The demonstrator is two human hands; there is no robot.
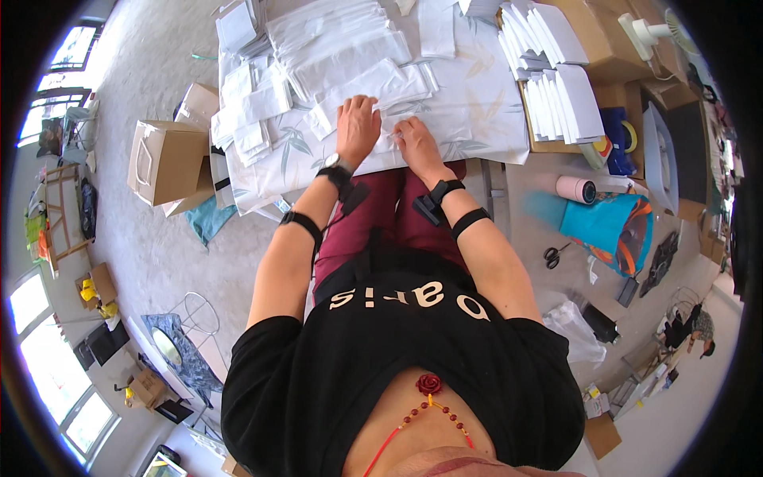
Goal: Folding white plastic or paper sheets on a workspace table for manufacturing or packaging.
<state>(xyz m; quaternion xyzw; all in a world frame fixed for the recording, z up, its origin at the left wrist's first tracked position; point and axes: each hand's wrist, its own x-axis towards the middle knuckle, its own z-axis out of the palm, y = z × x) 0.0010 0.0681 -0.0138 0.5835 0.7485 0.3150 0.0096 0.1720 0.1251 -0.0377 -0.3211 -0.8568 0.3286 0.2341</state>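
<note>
A flat, whitish translucent plastic sleeve (449, 125) lies across the near part of the table, in front of me. My right hand (417, 145) pinches its near left part between thumb and fingers. At the sleeve's left end is my left hand (359, 126), with fingers bent and close together; its fingertips are partly hidden, and it appears to grip the sleeve's end. Just beyond my hands, several white flat packets (369, 86) overlap. A broad pile of similar packets (334, 40) spreads behind them, and a smaller pile (253, 103) sits to the left.
A patterned white cloth covers the table (485, 147). Stacks of white folded boxes (564, 103) stand at its right edge, beside a small fan (645, 33). Cardboard boxes (163, 163) stand on the left. Right on the floor are a blue bag (592, 226), a pink cup (574, 189) and scissors (555, 256).
</note>
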